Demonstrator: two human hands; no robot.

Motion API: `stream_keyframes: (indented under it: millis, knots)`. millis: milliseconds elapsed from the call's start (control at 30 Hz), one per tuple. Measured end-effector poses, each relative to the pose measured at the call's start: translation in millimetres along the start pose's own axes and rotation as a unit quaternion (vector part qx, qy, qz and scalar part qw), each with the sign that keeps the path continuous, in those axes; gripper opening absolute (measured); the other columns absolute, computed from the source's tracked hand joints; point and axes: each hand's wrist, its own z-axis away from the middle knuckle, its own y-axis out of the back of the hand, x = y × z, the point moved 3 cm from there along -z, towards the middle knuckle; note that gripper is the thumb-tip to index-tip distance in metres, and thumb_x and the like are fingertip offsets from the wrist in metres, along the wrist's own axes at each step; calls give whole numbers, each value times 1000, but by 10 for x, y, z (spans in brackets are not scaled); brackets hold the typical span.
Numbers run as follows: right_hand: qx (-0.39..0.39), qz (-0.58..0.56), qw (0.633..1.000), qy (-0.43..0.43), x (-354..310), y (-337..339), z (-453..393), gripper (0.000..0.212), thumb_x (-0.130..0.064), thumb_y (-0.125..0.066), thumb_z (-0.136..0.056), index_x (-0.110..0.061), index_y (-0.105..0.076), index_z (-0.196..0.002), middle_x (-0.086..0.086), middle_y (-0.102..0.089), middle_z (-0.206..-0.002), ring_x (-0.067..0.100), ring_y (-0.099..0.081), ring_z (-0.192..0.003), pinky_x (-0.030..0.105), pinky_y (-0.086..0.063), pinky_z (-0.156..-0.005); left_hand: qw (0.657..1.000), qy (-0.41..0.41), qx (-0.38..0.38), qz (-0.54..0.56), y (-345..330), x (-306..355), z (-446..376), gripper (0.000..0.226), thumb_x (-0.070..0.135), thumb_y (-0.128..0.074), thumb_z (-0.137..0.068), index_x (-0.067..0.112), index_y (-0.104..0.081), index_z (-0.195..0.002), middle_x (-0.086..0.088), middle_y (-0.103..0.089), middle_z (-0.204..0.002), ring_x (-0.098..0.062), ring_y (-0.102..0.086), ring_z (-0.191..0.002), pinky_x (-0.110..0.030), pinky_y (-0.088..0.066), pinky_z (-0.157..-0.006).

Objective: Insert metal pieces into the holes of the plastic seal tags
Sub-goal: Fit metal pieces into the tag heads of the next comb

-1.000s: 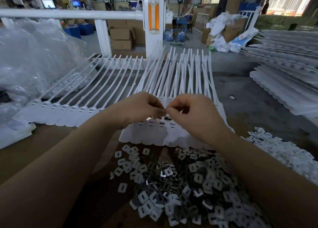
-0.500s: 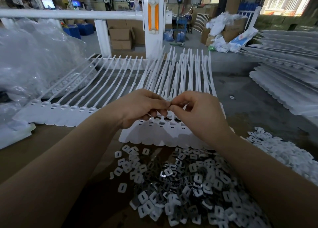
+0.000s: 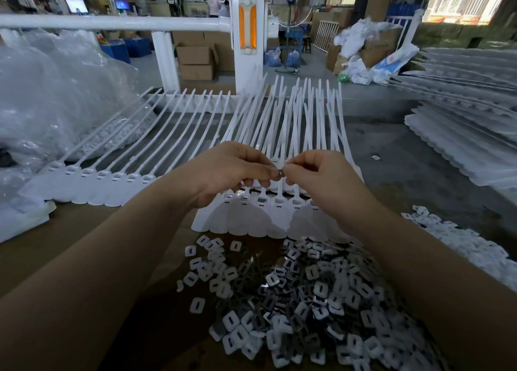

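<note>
Brown workbench (image 3: pixel 84 258), white plastic seal tags (image 3: pixel 263 211), loose metal pieces (image 3: pixel 302 295); left hand (image 3: pixel 226 172) and right hand (image 3: pixel 321 180) pinching one small metal piece (image 3: pixel 280 172) together.

A comb-like strip of white plastic seal tags (image 3: pixel 268 216) lies at the centre of the frame, flat rounded heads toward the lower edge, thin tails fanning toward the top, each head with a small rectangular hole. A second such strip of white tags (image 3: pixel 92 186) lies flat at centre left. A heap of small shiny metal pieces mixed with white slotted plastic squares (image 3: pixel 305 300) fills the lower centre.
</note>
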Motion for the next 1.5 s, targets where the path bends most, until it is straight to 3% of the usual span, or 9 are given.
stream_keyframes:
  millis: [333, 500, 600, 700, 800, 1033, 1100, 1333, 1500]
  knots:
    - [-21, -8, 1000, -7, -3, -8, 6, 14, -21, -60, -93, -19, -69, -83, 1, -68, -75, -6, -51, -48, 8, -38, -44, 1000, -15, 18, 10, -1, 12, -27, 15, 27, -68, -89, 18, -71, -76, 9, -63, -62, 0, -46, -49, -14, -36, -46]
    - [-21, -18, 1000, -13, 13, 5, 8, 11, -24, -63, -92, -25, -68, -82, -7, -67, -72, -11, -55, -53, 6, -39, -47, 997, -24, 21, -68, -41, 13, -15, 22, 34, -65, -91, 16, -73, -82, 2, -59, -67, -12, -49, -61, -30, -41, -64]
    - [-7, -5, 1000, -28, 37, 16, -8, 14, -26, -63, -93, -27, -67, -79, -10, -65, -67, -8, -52, -49, 10, -40, -48, 992, -27, 5, -121, -114, 14, -17, 34, 35, -60, -95, 4, -70, -89, -8, -47, -70, -19, -38, -60, -34, -35, -58]
    - [27, -16, 999, -39, 59, 55, -35, 14, -24, -63, -93, -25, -66, -80, -6, -63, -69, -7, -51, -45, 9, -40, -43, 986, -34, -5, -162, -157, -17, -52, 37, 33, -56, -98, -3, -66, -93, -9, -44, -66, -16, -36, -52, -21, -32, -43]
    - [37, -27, 998, -53, 96, 76, -44, 10, -22, -61, -95, -22, -66, -86, -3, -63, -74, -10, -50, -45, 8, -38, -41, 976, -45, -13, -213, -203, -72, -94, 38, 31, -53, -100, -5, -65, -92, -13, -50, -66, -16, -38, -48, -17, -32, -38]
    - [35, -22, 998, -44, 137, 36, -58, 12, -20, -60, -95, -25, -65, -85, -4, -64, -77, -13, -51, -49, 5, -37, -43, 957, -63, -16, -282, -263, -129, -144, 43, 34, -51, -100, -6, -66, -92, -27, -65, -81, -20, -48, -55, -21, -37, -47]
    - [35, -22, 998, -45, 144, 25, -62, 13, -19, -60, -94, -25, -65, -84, -3, -64, -77, -12, -51, -48, 6, -37, -43, 954, -58, -12, -294, -271, -134, -153, 42, 36, -51, -99, -3, -67, -94, -24, -67, -84, -21, -52, -58, -28, -41, -52]
    - [29, -12, 998, -49, 150, 7, -66, 11, -20, -60, -95, -24, -65, -86, -1, -65, -77, -10, -50, -47, 7, -38, -43, 959, -48, 1, -279, -278, -100, -134, 28, 37, -61, -94, 11, -72, -90, -13, -71, -82, -27, -64, -68, -29, -45, -56]
    - [22, -9, 998, -52, 133, 10, -42, 11, -19, -58, -95, -24, -65, -87, -2, -64, -78, -8, -53, -51, 7, -39, -44, 962, -44, 35, -268, -289, -100, -126, 18, 37, -71, -86, 29, -63, -72, 5, -67, -74, -12, -64, -69, -21, -45, -55]
